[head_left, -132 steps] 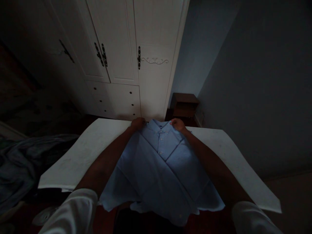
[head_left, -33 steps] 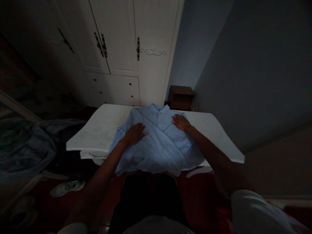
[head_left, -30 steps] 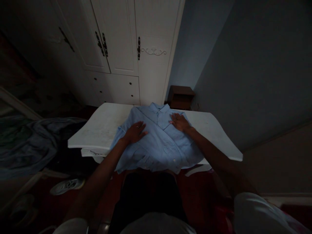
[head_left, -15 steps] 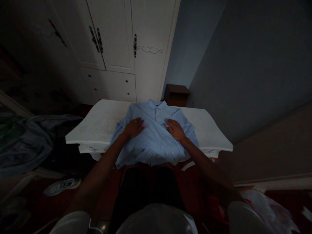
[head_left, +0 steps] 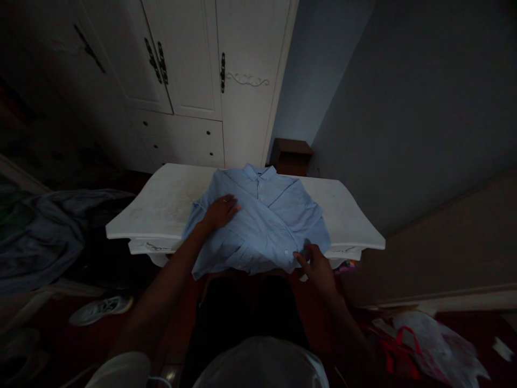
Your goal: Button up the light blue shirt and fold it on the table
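Shirt: a light blue button-up shirt (head_left: 262, 221) lay on the white tabletop (head_left: 161, 207), collar at the far edge toward the wardrobe (head_left: 194, 81), hem spilling over the near edge

Long axis: it ran from collar to hem, straight away from the person, and the hem end was the one closest to both hands

Left hand: the left hand (head_left: 220, 212) lay flat and open on the shirt's left shoulder area, palm down, fingers spread, gripping nothing, only pressing on the cloth

Right hand: the right hand (head_left: 317, 267) was low at the near right corner of the hem, fingers curled at the edge of the fabric; too dim to tell whether it had pinched the cloth or only touched it

Nearer hand: for the hem, the right hand; the bulk of the shirt lay up and to the left of it

Surroundings: a small brown nightstand (head_left: 291, 156) stood beyond the tabletop, a pale shoe (head_left: 99, 308) lay on the floor to the left, dark bedding (head_left: 48, 237) further left
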The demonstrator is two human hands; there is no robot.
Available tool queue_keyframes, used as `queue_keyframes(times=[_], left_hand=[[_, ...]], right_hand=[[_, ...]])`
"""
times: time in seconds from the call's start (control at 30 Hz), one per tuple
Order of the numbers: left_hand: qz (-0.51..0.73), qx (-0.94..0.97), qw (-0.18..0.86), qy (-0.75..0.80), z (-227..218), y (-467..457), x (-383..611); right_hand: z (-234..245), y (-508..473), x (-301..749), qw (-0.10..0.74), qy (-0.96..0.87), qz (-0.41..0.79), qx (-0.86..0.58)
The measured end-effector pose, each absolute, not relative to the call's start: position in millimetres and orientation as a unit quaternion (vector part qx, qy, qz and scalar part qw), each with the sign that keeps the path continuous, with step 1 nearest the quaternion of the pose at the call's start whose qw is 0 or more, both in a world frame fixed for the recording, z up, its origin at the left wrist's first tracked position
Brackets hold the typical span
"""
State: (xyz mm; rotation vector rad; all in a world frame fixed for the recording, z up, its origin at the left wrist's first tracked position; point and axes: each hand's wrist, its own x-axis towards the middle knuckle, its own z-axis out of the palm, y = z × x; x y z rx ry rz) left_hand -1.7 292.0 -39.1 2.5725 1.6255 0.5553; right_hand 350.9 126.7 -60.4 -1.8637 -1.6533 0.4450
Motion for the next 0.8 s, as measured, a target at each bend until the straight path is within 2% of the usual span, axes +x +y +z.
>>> queue_keyframes(times=[0.1,0.27,0.37,0.57,0.8], left_hand=[[0.184,0.832,0.030,0.522,-37.9,291.5,-1.1],[0.239,0.814,0.038,0.528,-31.0,286.3,-1.0],[0.287,0.765,0.016,0.577,-24.5,281.1,-8.4],[0.294,0.675,-0.038,0.676,-17.5,280.1,-54.2],[0.238,0.723,0.095,0.642,-17.3,294.3,-100.1]], right_hand=[[-79.8,117.2,349.7,0.316,-0.586,0.199,-0.719],[-111.4,118.3,349.6,0.481,-0.459,0.320,-0.675],[-118.3,118.7,351.2,0.540,-0.349,0.436,-0.630],[-101.3,106.5,349.7,0.489,-0.312,0.588,-0.563],[-61.3,87.7,344.5,0.474,-0.324,0.631,-0.522]])
